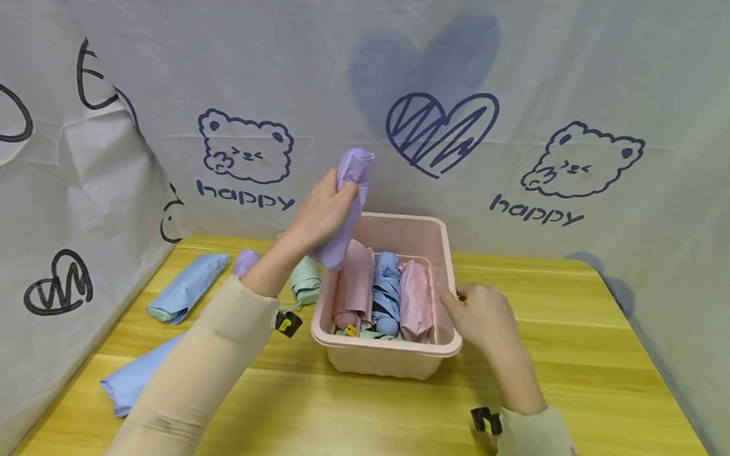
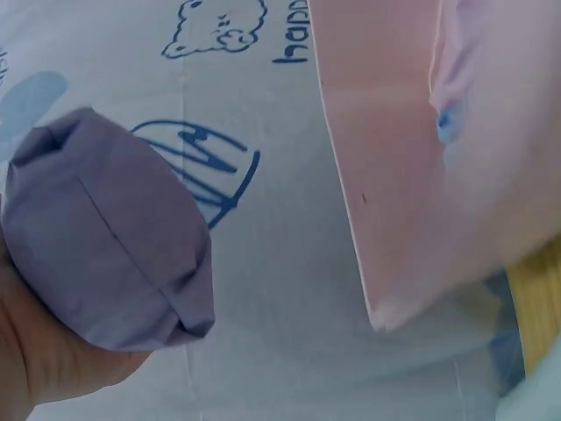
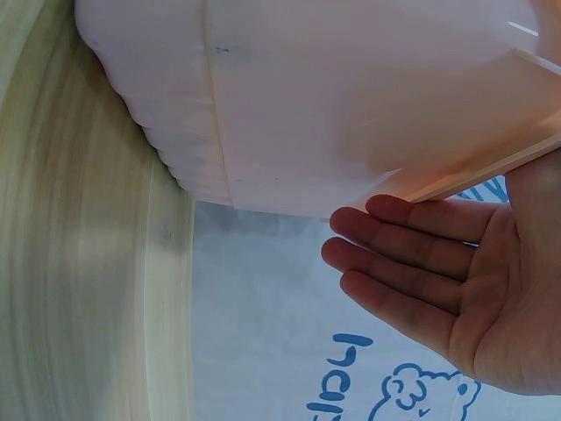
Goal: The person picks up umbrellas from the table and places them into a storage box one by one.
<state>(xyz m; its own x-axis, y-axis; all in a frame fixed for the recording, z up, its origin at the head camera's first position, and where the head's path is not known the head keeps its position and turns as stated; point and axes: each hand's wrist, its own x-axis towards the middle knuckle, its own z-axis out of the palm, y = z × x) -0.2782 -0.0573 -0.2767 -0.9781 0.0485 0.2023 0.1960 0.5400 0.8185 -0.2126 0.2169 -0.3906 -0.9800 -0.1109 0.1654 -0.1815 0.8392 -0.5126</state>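
Observation:
My left hand (image 1: 325, 209) grips a purple folded umbrella (image 1: 348, 217), raised and tilted over the left side of a pink plastic bin (image 1: 385, 360). In the left wrist view the umbrella's rounded purple end (image 2: 110, 232) faces the camera. At the bin's right rim is my right hand (image 1: 484, 317), its thumb over the edge. The right wrist view shows its fingers (image 3: 399, 298) against the outer wall under the rim. Inside the bin lie side by side a pink umbrella (image 1: 357, 283), a blue umbrella (image 1: 387, 291) and a lighter pink umbrella (image 1: 416, 299); some green fabric shows beneath them.
Left of the bin, a green umbrella (image 1: 305, 280) lies close to its wall. Farther left on the wooden table (image 1: 580, 377) are a light blue umbrella (image 1: 188, 287), a periwinkle one (image 1: 137, 374) and a purple piece (image 1: 245, 261) partly behind my left arm. A printed cloth (image 1: 534, 71) hangs behind.

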